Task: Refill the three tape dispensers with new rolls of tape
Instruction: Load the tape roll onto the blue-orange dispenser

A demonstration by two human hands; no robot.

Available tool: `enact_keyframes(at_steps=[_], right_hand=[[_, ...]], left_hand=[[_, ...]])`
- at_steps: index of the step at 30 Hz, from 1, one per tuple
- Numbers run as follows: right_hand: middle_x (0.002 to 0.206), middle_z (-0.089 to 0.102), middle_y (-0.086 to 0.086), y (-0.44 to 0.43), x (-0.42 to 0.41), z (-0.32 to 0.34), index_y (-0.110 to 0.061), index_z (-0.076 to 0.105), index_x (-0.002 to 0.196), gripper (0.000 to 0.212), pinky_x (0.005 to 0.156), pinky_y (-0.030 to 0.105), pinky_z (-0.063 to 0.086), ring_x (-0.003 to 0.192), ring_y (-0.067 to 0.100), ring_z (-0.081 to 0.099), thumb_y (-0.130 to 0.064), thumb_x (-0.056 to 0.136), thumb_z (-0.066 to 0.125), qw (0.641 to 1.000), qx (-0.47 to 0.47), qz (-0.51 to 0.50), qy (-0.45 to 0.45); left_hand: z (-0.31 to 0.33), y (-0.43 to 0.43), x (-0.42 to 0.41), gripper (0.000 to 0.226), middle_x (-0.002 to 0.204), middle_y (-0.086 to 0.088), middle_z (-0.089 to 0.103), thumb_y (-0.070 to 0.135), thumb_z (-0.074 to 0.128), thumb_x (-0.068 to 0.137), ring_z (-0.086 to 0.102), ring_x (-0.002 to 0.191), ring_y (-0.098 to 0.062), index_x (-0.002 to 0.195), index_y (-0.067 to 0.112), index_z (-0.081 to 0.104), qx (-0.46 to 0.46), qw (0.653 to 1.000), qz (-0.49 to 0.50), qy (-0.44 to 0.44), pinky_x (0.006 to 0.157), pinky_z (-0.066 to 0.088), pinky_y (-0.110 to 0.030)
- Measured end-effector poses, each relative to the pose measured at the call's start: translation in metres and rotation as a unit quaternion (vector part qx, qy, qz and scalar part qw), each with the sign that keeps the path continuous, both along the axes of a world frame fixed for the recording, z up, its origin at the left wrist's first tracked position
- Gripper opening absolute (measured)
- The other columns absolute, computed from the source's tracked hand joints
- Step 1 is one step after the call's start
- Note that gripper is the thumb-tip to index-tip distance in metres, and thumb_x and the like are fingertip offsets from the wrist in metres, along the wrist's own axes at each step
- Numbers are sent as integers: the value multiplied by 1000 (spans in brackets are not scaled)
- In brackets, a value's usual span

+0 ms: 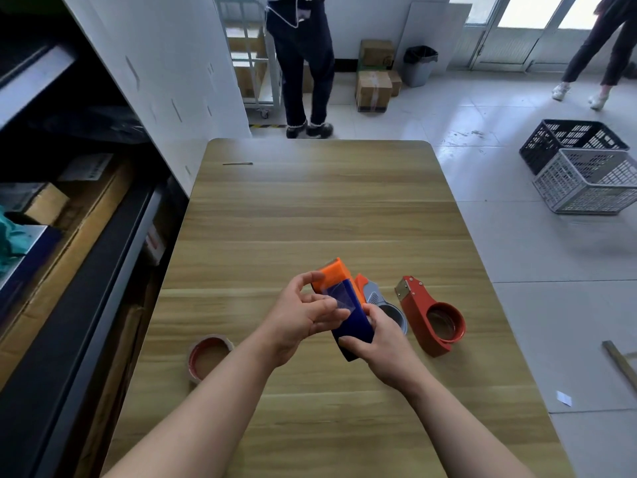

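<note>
Blue-and-orange dispenser point(355, 324) is clasped by both grips: right hand point(382, 353) round its base, left hand point(300, 322) at the clear tape point(339, 298). Threading is judged underway; next, tape must be pulled taut.

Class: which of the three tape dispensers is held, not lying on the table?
The blue-and-orange dispenser, between left hand and right hand; the grey dispenser and red dispenser lie on the table.

The desk point(310, 219) is smooth wood-grain laminate with a dull sheen. The blue-and-orange dispenser point(355, 326) looks like smooth plastic. The red dispenser point(413, 309) is glossy plastic with a bright metal plate point(402, 289). The tape roll point(194, 358) by the desk's left edge is shiny.
</note>
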State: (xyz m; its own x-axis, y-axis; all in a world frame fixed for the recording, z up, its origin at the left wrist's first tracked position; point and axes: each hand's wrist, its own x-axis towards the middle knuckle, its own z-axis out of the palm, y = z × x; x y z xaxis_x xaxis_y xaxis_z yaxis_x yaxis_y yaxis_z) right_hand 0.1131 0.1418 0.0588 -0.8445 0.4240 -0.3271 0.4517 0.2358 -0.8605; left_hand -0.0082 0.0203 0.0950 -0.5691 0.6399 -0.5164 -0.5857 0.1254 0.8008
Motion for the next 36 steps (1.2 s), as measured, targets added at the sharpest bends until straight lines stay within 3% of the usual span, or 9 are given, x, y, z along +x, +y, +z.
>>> enact_keyframes(at_steps=[3,6,12,19,23,29,32,36], right_hand=[[101,66,-3,1,-2,-1,-27,51,114,40,76,22,55,90,12,65,-15,82,72,1000,-3,15,6],[105,66,1,3,-1,-2,-25,51,119,39,84,35,57,93,14,67,-11,86,66,999,-25,27,4],[105,67,5,10,2,-3,-18,51,120,35,88,43,55,94,19,67,-6,89,60,998,-42,38,-3],[109,69,8,10,4,-8,-19,53,120,38,92,50,53,100,24,68,-9,84,61,996,-88,10,15],[109,70,7,11,4,-7,-18,54,121,38,94,47,53,102,19,68,-3,87,61,994,-111,10,20],[114,67,17,14,9,-3,-7,52,124,42,99,48,50,110,29,64,11,86,52,983,-182,30,19],[117,65,19,17,13,-1,-5,50,126,47,98,44,51,111,31,63,16,84,49,979,-199,39,22],[119,66,17,14,14,5,-5,49,128,48,92,36,54,111,25,65,17,86,47,981,-190,28,35]], left_hand=[[-4,0,10,62,85,-10,64,-5,69,79,69,90,-29,131,16,42,2,999,17,50,87,56,-44],[-6,-1,17,66,84,-8,66,3,74,77,69,91,-28,132,20,43,-14,993,14,120,90,55,-44],[-10,-1,27,55,83,-4,67,11,73,81,70,81,-20,125,28,46,-32,973,5,228,83,57,-35],[-15,-1,40,49,83,-10,67,-2,66,84,71,90,-11,122,22,48,-8,950,-8,311,88,54,-26],[-15,0,44,49,81,-7,69,-1,67,82,70,91,-8,118,26,48,-15,938,-17,345,88,53,-22],[-22,-4,48,49,80,4,71,5,69,82,69,90,-7,119,30,47,-38,915,-39,399,88,53,-26],[-24,-4,51,52,78,9,70,6,70,81,67,87,-5,115,36,45,-51,894,-48,442,84,52,-26],[-28,-2,56,45,78,13,69,10,70,79,65,81,-6,114,31,51,-69,876,-33,476,78,52,-28]])
